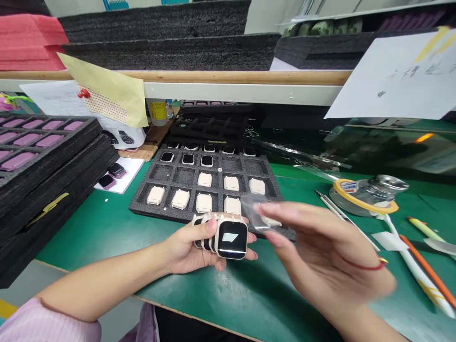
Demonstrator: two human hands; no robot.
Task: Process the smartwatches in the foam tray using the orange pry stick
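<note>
Stack of cream-cased square watches with black glass faces [232, 242]: centre of the frame, gripped off the table, fanned, front face toward me on my remote feed with a pale reflection across it.

Largest first. I've got a glossy green tabletop [256, 308] filling the middle and lower frame. Across the top, a white-fronted shelf with a wooden edge [231, 90]. Left edge: a pile of black foam trays [71, 175], purple pieces in the top one's slots.

Mid-frame, a black foam compartment tray [183, 175]. I see dark-faced watches in its back two rows, cream rectangular cases [204, 203] in the front two, pale sides up; one front-row case at right is partly hidden behind the fingers.

Right of centre, the bare right hand [270, 223], red cord at its wrist, motion-blurred. Thumb and forefinger sit apart at the tips, other fingers curled together. Centre, the bare left hand [213, 247]: thumb pressed on the stack's side, fingers spread beneath and behind, watches clamped between.

Right side: a clear glass jar with a metal cap [363, 187], yellow ring [370, 206] against it; below, a white toothbrush [416, 266].

Smallest: a crinkled clear plastic film [253, 214] at the right fingertips; I can't tell whether they pinch it.
</note>
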